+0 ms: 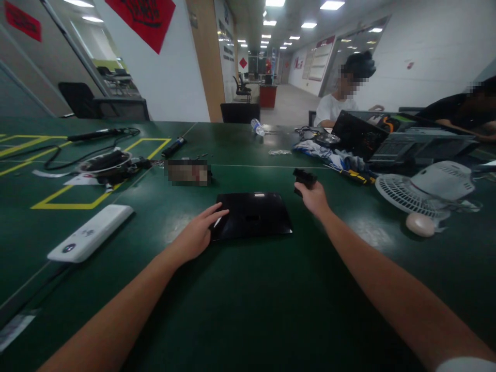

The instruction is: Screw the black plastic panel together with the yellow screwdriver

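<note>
A glossy black flat panel (pixel 256 214) lies on the dark green table (pixel 251 299) in front of me, with a small dark recess near its middle. My left hand (pixel 197 230) rests at the panel's left edge, its fingers stretched over the surface. To the right of the panel and beyond it, my right hand (pixel 313 199) is closed around a small black plastic piece (pixel 305 177). The fingers hide the lower part of that piece, so its kind does not show.
On the left lie a white power strip (pixel 91 233) and coiled cables (pixel 103 163). A pixelated box (pixel 188 172) sits beyond the panel. At right are a white fan part (pixel 430 186), a pinkish rounded object (pixel 420 225) and an opened computer case (pixel 422 144). Two people sit across.
</note>
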Tool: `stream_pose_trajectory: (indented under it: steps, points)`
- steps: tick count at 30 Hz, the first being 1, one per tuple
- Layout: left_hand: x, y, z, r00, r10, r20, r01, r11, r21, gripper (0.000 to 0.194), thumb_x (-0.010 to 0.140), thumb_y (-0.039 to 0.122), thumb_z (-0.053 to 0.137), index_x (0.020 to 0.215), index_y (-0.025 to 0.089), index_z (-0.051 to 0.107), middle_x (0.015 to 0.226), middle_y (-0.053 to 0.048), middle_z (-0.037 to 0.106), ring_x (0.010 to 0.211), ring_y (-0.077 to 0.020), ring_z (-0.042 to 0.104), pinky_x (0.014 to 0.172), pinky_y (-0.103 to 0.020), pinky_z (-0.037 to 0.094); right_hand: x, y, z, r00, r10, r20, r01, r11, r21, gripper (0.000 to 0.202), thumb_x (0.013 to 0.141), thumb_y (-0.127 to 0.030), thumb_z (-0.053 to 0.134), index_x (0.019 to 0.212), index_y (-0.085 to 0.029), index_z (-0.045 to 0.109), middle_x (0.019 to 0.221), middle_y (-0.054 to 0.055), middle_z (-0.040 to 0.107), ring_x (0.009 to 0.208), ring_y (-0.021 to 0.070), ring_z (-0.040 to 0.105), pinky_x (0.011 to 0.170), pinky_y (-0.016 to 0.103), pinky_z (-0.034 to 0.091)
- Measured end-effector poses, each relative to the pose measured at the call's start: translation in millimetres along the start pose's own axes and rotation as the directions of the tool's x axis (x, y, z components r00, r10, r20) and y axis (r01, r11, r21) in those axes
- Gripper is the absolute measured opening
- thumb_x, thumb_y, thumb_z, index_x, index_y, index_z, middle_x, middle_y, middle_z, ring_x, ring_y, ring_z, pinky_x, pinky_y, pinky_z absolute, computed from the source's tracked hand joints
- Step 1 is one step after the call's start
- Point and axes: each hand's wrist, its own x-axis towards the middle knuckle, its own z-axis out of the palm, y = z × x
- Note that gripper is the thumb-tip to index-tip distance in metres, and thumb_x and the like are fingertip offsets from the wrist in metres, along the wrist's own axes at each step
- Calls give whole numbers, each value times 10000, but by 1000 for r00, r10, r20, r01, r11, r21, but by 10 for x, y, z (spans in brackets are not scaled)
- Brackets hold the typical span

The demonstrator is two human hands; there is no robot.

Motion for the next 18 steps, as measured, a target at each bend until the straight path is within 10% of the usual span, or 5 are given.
stream_pose_trajectory:
  steps: [9, 18]
  points:
    - [-16, -14, 69, 999, -41, -33, 30, 961, -274, 577, 795, 146, 633, 1339, 308, 738, 1655, -22, 524, 1564, -377, 411, 1320, -627, 201, -575, -598, 385, 875, -158, 458, 99, 984, 151, 476, 660, -390, 832, 1070, -277, 619, 1032, 4, 706, 986, 247, 693, 956, 462, 557]
    - [-36, 13, 70, 999, -21, -35, 12, 975, -224, 582, 812, 111, 610, 1340, 320, 736, 1627, -49, 550, 1544, -387, 434, 1303, -657, 231, -645, -738, 427, 723, -174, 668, 125, 985, 121, 388, 750, -252, 776, 1113, -291, 647, 1048, 7, 710, 933, 244, 704, 873, 473, 576]
